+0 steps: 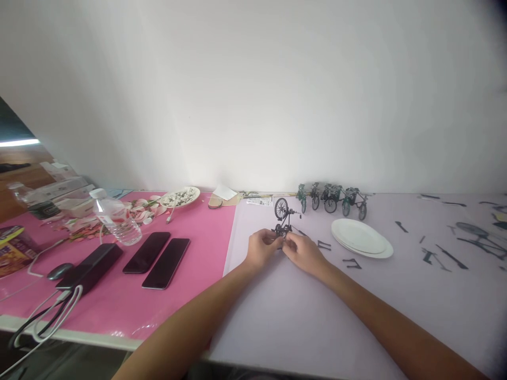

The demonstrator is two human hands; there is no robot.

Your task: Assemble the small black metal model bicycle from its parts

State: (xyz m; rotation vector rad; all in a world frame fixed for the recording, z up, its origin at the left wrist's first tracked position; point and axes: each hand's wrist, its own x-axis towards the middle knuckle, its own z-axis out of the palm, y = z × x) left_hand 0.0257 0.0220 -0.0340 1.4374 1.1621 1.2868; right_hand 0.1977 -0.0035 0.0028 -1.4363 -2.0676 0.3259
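A small black model bicycle (281,210) is held on end over the white tabletop, with one spoked wheel at the top. My left hand (263,247) is closed on its lower part from the left. From the right, my right hand (304,251) pinches the same lower end, its fingertips close to the left ones. What exactly lies between the fingertips is hidden. Small dark forked parts (351,263) lie right of my right hand, near two stacked white plates (358,236).
Several assembled model bicycles (330,198) stand along the wall. Loose dark parts (451,257) are scattered at the right. On the pink surface (206,243) lie two phones (166,264), a power bank (91,268), a water bottle (115,217) and a plate of small pieces (180,197).
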